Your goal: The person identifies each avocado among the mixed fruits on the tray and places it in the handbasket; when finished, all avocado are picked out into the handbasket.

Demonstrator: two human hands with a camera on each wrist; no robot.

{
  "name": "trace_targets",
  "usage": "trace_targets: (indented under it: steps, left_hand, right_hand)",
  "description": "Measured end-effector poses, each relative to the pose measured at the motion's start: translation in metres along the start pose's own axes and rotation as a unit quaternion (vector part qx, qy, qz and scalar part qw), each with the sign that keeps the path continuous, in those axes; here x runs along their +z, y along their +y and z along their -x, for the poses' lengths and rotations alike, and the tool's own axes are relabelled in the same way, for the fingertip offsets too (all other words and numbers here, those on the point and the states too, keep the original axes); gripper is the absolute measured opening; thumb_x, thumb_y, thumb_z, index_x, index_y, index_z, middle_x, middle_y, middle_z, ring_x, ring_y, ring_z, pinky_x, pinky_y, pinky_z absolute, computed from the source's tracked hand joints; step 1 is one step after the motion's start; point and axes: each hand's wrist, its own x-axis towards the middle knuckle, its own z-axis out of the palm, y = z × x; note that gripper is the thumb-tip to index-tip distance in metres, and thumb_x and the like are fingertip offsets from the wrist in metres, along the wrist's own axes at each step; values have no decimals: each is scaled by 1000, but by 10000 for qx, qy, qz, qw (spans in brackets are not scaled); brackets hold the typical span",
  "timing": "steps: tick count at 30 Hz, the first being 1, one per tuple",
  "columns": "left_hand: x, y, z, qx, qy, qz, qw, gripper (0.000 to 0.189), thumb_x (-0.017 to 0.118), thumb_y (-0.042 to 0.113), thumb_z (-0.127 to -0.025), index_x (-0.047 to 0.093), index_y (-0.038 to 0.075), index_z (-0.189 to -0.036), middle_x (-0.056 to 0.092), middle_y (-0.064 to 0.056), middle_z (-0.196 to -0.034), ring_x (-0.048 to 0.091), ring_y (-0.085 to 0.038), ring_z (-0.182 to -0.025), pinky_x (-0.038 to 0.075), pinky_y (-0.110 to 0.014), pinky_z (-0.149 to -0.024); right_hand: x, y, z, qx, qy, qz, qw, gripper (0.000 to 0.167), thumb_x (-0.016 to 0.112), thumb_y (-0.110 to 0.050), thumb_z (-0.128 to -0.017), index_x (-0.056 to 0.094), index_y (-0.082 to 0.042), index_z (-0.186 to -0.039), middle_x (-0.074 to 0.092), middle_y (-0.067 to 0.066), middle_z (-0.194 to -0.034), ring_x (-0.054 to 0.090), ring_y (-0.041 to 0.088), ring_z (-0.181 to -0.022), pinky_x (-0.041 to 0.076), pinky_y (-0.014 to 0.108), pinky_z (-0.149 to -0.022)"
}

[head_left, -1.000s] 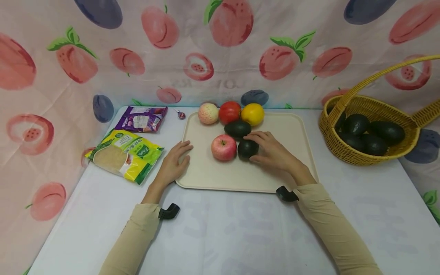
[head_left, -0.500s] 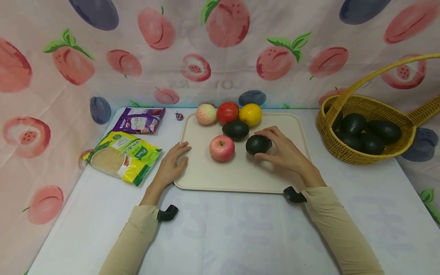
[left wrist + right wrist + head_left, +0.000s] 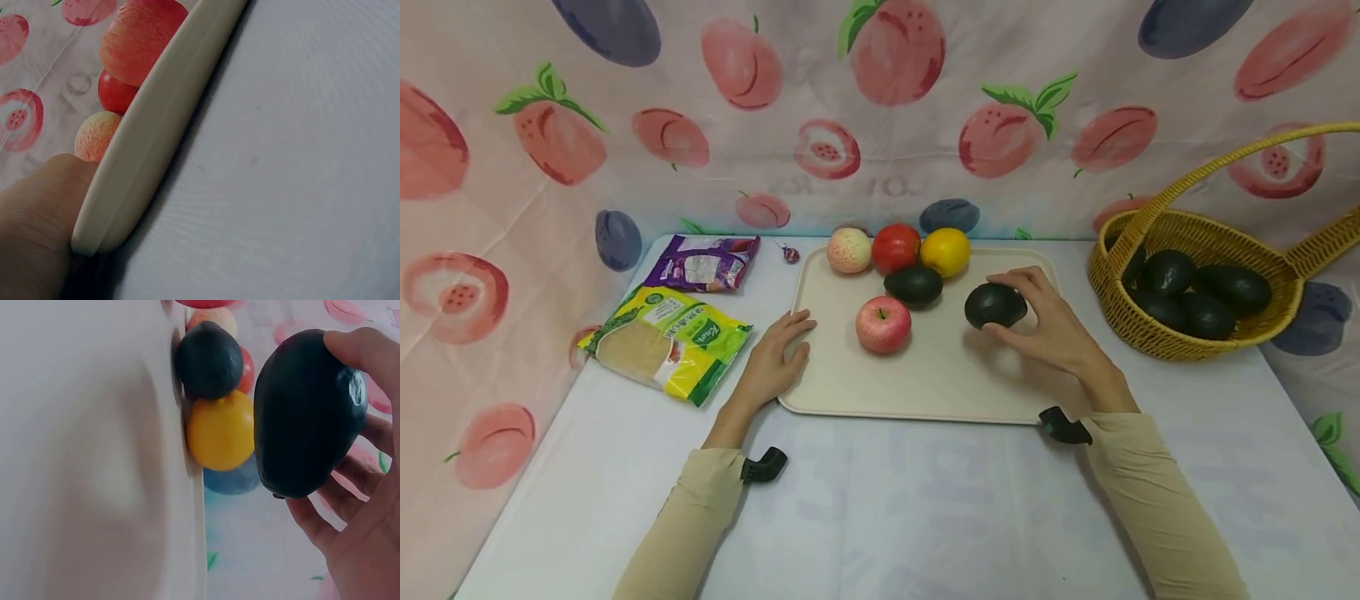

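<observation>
In the head view my right hand (image 3: pixel 1047 321) grips a dark green avocado (image 3: pixel 995 307) above the right half of the beige tray (image 3: pixel 917 396). The right wrist view shows thumb and fingers around this avocado (image 3: pixel 306 415), raised off the tray. My left hand (image 3: pixel 775 354) rests on the tray's left edge, its fingers relaxed. On the tray a pink-red apple (image 3: pixel 883 325) sits near the middle, with a second avocado (image 3: pixel 913 286) behind it. Along the back stand a pale speckled peach (image 3: pixel 849 251), a round red fruit (image 3: pixel 896 248) and a yellow lemon-like fruit (image 3: pixel 946 252).
A yellow wicker basket (image 3: pixel 1180 342) with several avocados (image 3: pixel 1234 288) stands to the right, its handle arching high. To the left lie a purple snack packet (image 3: pixel 703 262), a yellow-green Knorr bag (image 3: pixel 666 342) and a small lollipop (image 3: pixel 791 255). A fruit-print cloth (image 3: pixel 880 192) hangs behind.
My right hand has lifted the avocado from beside the apple and carried it to the right. My left hand has stayed at the tray's edge.
</observation>
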Motion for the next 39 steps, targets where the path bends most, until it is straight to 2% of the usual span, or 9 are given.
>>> trace_targets:
  steps: [7, 14, 16, 22, 29, 32, 37, 39]
  left_hand:
    - [0, 0, 0, -26, 6, 15, 10000, 38, 51, 15, -96, 53, 12, -133, 39, -3, -150, 23, -27, -145, 20, -48, -119]
    - [-1, 2, -2, -19, 9, 47, 10000, 38, 52, 15, -96, 53, 12, -133, 39, -3, -150, 23, -27, -145, 20, -48, -119]
    - [-1, 2, -2, -20, 6, 45, 10000, 38, 52, 15, -96, 53, 12, -133, 39, -4, -150, 23, -27, -145, 20, -49, -119]
    - [0, 1, -2, -65, -2, 56, 10000, 37, 52, 15, -96, 54, 13, -133, 39, -3, -150, 23, -27, -145, 20, -49, -119]
    - [1, 0, -2, -54, -9, 66, 10000, 37, 51, 15, -96, 54, 12, -133, 39, -3, -150, 23, -27, -145, 20, -49, -119]
    - [1, 0, -2, -42, -12, 50, 10000, 37, 52, 16, -96, 54, 12, -133, 40, -4, -150, 24, -27, -145, 20, -49, -119]
    - [0, 0, -1, -47, 17, 37, 10000, 37, 52, 15, -96, 54, 12, -133, 40, -4, -150, 24, -27, -144, 20, -48, -119]
    - [1, 0, 0, -44, 29, 42, 10000, 37, 52, 15, -96, 54, 12, -132, 40, -4, -150, 25, -27, -144, 20, -48, -119]
  right_hand:
    - [-19, 7, 7, 4, 389, -62, 9992, 66, 80, -21, -74, 51, -30, -133, 45, 3, -127, 47, 19, -113, 42, 46, -96]
    - [-39, 13, 18, 61, 892, 103, 9959, 66, 79, -13, -73, 53, -26, -132, 47, 3, -126, 43, 4, -111, 36, 20, -91]
    - [-44, 15, 21, 90, 978, 94, 9951, 66, 79, -11, -73, 54, -25, -132, 47, 3, -126, 41, 1, -109, 34, 16, -89]
    - [-56, 20, 31, 295, 1098, 144, 9934, 65, 79, -12, -73, 55, -23, -132, 46, 4, -126, 38, -2, -110, 30, 11, -90]
    - [-70, 28, 41, 529, 1234, 320, 9904, 66, 80, -13, -72, 55, -24, -132, 44, 3, -122, 38, -3, -107, 32, 11, -88]
    - [-78, 33, 46, 725, 1308, 400, 9879, 66, 80, -15, -72, 54, -25, -132, 43, -5, -121, 36, -6, -108, 30, 8, -89]
    - [-90, 40, 53, 951, 1534, 444, 9826, 64, 79, -17, -75, 54, -24, -133, 35, -26, -117, 35, -8, -107, 28, 6, -89]
    - [-95, 43, 55, 1019, 1614, 466, 9805, 64, 78, -17, -76, 53, -24, -134, 34, -28, -116, 35, -9, -107, 28, 5, -89]
